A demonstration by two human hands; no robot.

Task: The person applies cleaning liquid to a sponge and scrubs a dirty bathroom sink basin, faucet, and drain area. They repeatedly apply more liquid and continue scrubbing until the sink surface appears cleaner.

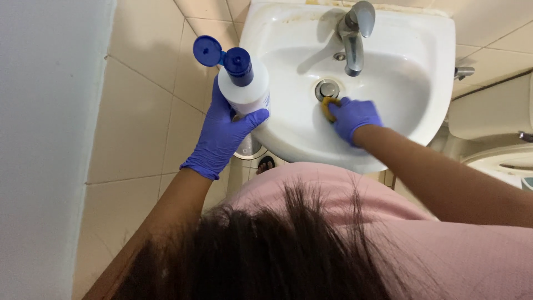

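Fingers of the gloved left hand (pixel 221 136) wrap a white bottle (pixel 244 89) with its blue flip cap (pixel 208 51) open, held at the white sink's (pixel 422 105) left rim. Gloved right hand (pixel 353 118) clenches a yellow sponge (pixel 328 106) in the basin, just near the drain (pixel 327 89), below the faucet (pixel 353 36).

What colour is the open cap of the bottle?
Dark blue cap, clear in the head view.

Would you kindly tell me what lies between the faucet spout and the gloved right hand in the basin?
In the head view, the metal drain plug and a yellow sponge.
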